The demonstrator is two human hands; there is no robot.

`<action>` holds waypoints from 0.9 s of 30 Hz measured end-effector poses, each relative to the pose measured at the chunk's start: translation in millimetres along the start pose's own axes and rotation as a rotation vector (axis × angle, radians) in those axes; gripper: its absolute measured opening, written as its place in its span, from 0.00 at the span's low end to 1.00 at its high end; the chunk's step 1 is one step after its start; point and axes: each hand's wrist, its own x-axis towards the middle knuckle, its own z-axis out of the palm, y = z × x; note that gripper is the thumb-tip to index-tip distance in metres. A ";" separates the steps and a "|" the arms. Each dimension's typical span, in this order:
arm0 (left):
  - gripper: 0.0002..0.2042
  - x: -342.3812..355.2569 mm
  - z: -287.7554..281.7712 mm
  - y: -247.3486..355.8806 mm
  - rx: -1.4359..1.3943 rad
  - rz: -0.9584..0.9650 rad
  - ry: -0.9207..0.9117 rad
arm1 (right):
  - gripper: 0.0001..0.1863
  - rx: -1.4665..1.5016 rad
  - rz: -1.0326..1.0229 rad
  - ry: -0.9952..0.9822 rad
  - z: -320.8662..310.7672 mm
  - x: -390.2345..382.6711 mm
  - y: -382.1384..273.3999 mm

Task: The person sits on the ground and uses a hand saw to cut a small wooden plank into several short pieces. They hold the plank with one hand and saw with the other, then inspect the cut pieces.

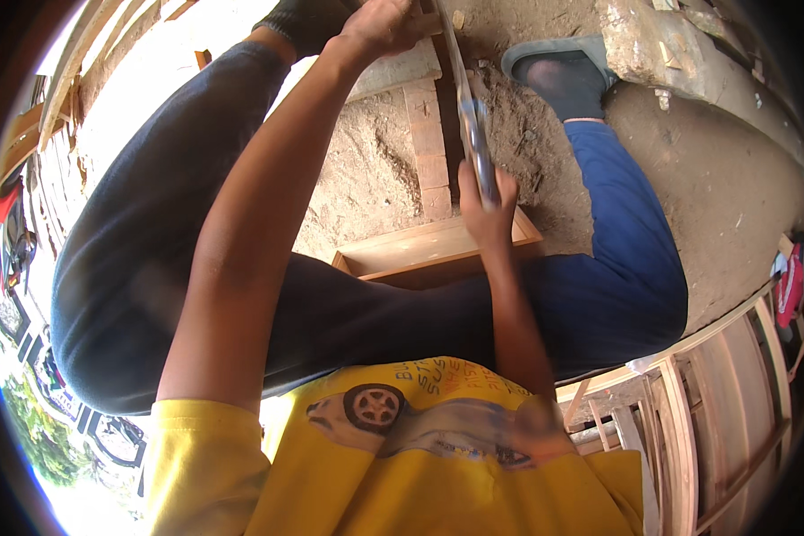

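The dirt floor (pixel 375 170) is dry, brown and lumpy. A shallow wooden box (pixel 438 250) lies on it, open side up. From the box's far edge a row of bricks (pixel 427 147) runs away across the dirt. Beyond the bricks a grey slab (pixel 402 67) lies flat. Right of the bricks a grey shoe (pixel 558 62) stands on the dirt, and further right a rough concrete block (pixel 652 45).

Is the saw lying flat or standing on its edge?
On its edge. The saw shows only a thin blade line, right hand gripping its handle, left hand by its far end.
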 end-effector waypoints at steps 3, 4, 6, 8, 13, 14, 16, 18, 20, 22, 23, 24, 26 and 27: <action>0.18 -3.3 2.6 1.4 0.010 0.051 0.031 | 0.14 0.000 -0.079 0.051 -5.1 -23.3 9.2; 0.18 1.6 1.4 1.5 0.007 0.027 0.001 | 0.15 -0.001 -0.031 0.001 -5.7 -5.7 12.0; 0.18 6.5 -3.3 11.5 -0.013 -0.025 -0.082 | 0.15 0.041 0.058 -0.079 1.0 32.4 -0.5; 0.18 5.9 -2.1 9.9 0.019 -0.017 -0.067 | 0.15 -0.002 0.025 -0.042 5.4 34.3 0.5; 0.17 5.1 -0.7 -0.1 0.026 0.073 -0.067 | 0.12 -0.012 -0.116 0.067 -3.2 -19.7 21.0; 0.16 2.3 -4.1 3.9 0.027 0.069 -0.077 | 0.12 -0.042 -0.042 -0.003 -4.2 -3.5 14.0; 0.14 -3.3 -11.0 7.5 0.021 -0.006 -0.087 | 0.14 0.042 0.100 -0.098 6.7 32.7 -2.6; 0.14 1.7 -7.5 23.2 -0.101 0.008 -0.123 | 0.14 -0.022 0.040 -0.029 5.0 26.2 3.6; 0.14 -1.2 -13.5 14.8 -0.026 -0.011 -0.134 | 0.14 -0.004 -0.044 0.009 1.9 -6.9 5.7; 0.14 -0.9 -5.8 19.8 -0.071 -0.044 -0.001 | 0.15 0.025 -0.083 0.070 -2.6 -19.8 6.8; 0.13 -6.4 -11.0 31.1 -0.104 -0.109 -0.083 | 0.14 0.024 -0.079 0.065 -2.9 -18.5 8.5; 0.15 -7.5 -12.0 26.7 -0.080 -0.064 -0.114 | 0.12 -0.006 -0.035 0.000 -0.9 1.9 9.1; 0.19 3.8 -6.6 13.6 -0.037 0.042 -0.165 | 0.06 -0.017 0.023 -0.064 6.7 37.5 7.5; 0.20 1.0 -0.9 6.9 -0.023 0.016 -0.114 | 0.07 -0.026 0.021 -0.055 7.8 30.1 7.6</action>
